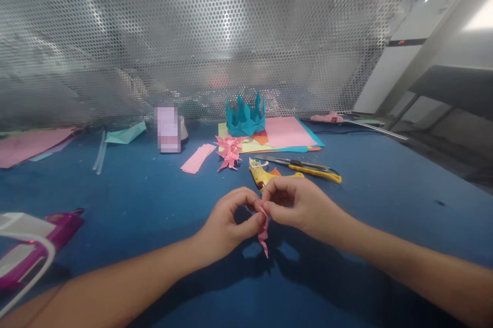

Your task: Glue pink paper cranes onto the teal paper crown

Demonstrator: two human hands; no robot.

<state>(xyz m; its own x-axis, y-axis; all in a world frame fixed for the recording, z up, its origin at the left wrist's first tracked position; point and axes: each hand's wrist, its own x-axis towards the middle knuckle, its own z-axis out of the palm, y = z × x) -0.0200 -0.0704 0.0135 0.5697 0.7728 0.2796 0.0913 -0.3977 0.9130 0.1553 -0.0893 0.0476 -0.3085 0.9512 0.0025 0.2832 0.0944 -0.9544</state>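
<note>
Between my two hands, above the blue table, hangs a small folded pink paper piece. My left hand pinches it between thumb and forefinger. The fingertips of my right hand close on its upper end from the other side. Its lower end dangles in a narrow, crumpled-looking point. Just beyond my fingers lies a yellow glue gun, partly hidden by my right hand. Spiky pink folded-paper pieces sit farther back, beside a stack of pink paper strips.
A teal paper crown stands on coloured paper sheets. Scissors with yellow handles and a cutter lie right of the glue gun. At left are a magenta device with a white cable, clear glue sticks and pink sheets. A perforated metal panel rises behind.
</note>
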